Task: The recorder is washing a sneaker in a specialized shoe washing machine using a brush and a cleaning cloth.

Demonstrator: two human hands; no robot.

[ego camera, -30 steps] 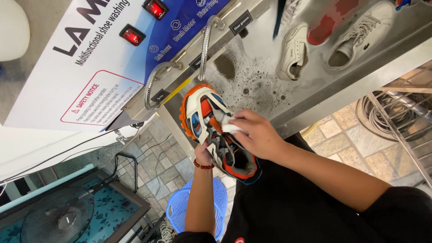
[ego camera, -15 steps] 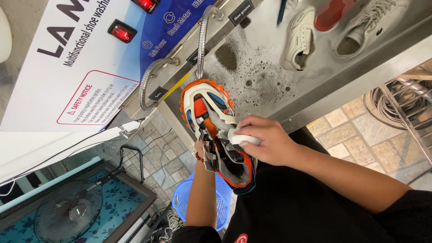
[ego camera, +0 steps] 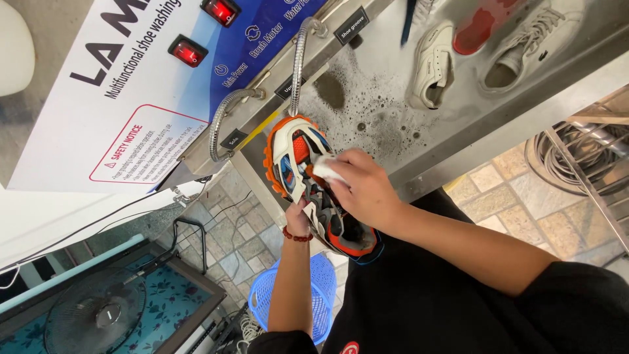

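My left hand, with a red bead bracelet on the wrist, grips an orange, white, blue and grey sneaker from underneath, holding it over the near edge of a wet steel wash basin. My right hand is closed on a small white pad and presses it against the sneaker's upper, near the tongue.
In the basin lie two white sneakers and a red insole. Two flexible metal hoses arch from the washing machine panel with red switches. A blue plastic basket, a fan and coiled hose are on the tiled floor.
My right hand slid the white pad up the sneaker toward the toe after moving down it half a second earlier. The left hand keeps its grip.
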